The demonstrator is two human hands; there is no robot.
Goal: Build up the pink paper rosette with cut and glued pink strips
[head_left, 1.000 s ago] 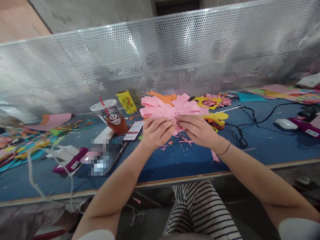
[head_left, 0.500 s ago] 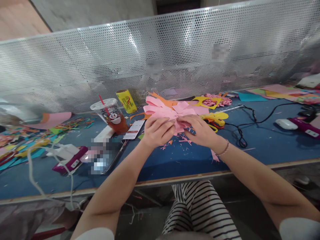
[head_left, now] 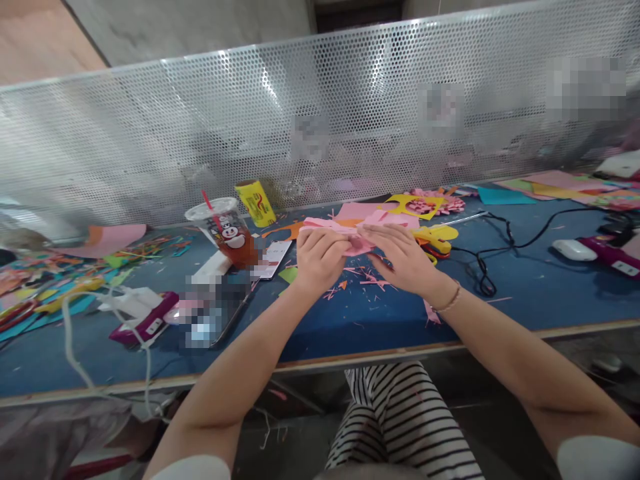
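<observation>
A pink paper piece with looped strips (head_left: pixel 357 245) is held between my two hands above the middle of the blue table. My left hand (head_left: pixel 323 259) has its fingers bent over the paper's left side. On the right side, my right hand (head_left: pixel 403 259) grips it with fingers together and thumb below. Yellow-handled scissors (head_left: pixel 436 237) lie just beyond my right hand. Behind the paper are a flat pink sheet (head_left: pixel 350 211) and an orange paper scrap (head_left: pixel 285 232). Small pink clippings (head_left: pixel 373 279) lie below my hands.
To the left stand a drink cup with a red straw (head_left: pixel 227 233), a yellow packet (head_left: pixel 256 202) and phones (head_left: pixel 273 259). A purple power strip (head_left: pixel 145 320) has white cables. Black cable (head_left: pixel 483 267) runs at right. A perforated metal screen (head_left: pixel 350 120) rises behind the table.
The pink piece has been tipped lower and flatter between my hands, so its upright strips no longer stand out. The flat pink sheet behind shows more. My hands have shifted slightly right.
</observation>
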